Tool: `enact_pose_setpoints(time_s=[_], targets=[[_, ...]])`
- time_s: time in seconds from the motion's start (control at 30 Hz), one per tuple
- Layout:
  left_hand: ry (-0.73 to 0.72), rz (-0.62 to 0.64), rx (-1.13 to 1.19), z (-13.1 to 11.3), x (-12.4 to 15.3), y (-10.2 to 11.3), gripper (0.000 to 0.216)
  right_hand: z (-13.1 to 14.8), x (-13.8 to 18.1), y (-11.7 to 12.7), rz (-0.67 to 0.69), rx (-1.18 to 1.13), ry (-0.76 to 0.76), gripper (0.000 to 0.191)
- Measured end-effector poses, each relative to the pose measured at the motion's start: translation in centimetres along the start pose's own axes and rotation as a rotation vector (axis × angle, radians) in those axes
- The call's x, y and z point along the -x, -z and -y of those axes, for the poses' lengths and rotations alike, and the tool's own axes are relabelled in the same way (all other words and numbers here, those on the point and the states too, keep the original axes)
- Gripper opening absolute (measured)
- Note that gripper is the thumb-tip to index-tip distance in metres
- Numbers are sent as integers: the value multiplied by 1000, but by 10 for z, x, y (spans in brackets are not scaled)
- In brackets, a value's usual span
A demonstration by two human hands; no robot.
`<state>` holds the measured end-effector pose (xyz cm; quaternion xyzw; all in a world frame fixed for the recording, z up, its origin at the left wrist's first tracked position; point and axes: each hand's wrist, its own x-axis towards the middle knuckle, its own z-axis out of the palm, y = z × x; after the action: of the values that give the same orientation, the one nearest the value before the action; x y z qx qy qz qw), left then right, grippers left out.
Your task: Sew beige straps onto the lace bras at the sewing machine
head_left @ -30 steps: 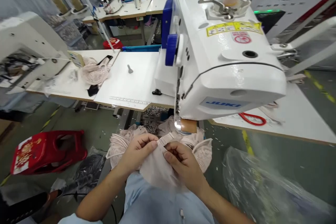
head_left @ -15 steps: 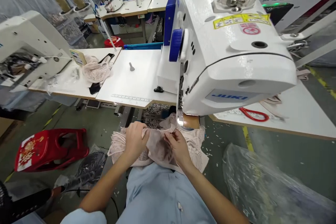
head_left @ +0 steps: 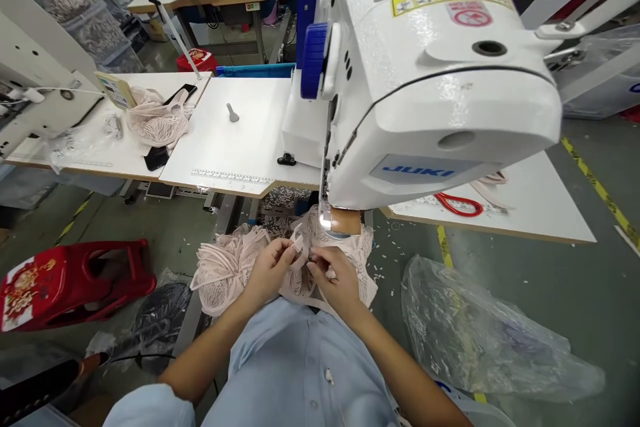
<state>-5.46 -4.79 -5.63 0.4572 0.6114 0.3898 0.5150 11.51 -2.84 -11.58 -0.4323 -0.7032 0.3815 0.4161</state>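
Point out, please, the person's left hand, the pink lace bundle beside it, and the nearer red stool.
Left hand (head_left: 269,271), head view: on the back of the hand.
Pink lace bundle (head_left: 226,268), head view: on its gathered folds.
Red stool (head_left: 73,275), head view: on its side, next to the patterned seat.

Red stool (head_left: 70,271) on floor at left; crumpled clear plastic (head_left: 485,333) on floor at right.

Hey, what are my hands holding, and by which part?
Your left hand pinches pale pink fabric by a narrow band; what your right hand grips is unclear.
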Motion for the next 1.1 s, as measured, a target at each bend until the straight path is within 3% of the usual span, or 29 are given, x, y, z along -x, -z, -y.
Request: enact_pose_setpoints(time_s=[0.13,0.3,0.47,0.57,0.67,0.8,0.9,1.0,1.1], targets=[[-13,76,12,-12,7,1,27,17,-15,10,99,7,-54,27],[-7,121,-71,-15,7,-1,30,18,-18,9,28,-70,-60,16],[-62,45,-242,-9,-3,-13,34,6,-8,-3,-87,58,159,16],[-66,-22,-277,-4,-9,-17,35,-10,-9,6,9,163,240,18],[-97,-13,-356,-2,-15,-14,38,-45,-35,55,85,371,123,26],[-142,16,-399,-2,-16,-10,45,-99,-103,173,-98,700,-135,56],[-105,64,-325,3,-16,-10,49,-118,-148,249,37,803,-184,56],[21,92,-150,13,-21,-10,51,-118,-163,288,263,862,-174,52],[118,64,39,23,-26,-11,54,-115,-154,300,376,911,-153,57]])
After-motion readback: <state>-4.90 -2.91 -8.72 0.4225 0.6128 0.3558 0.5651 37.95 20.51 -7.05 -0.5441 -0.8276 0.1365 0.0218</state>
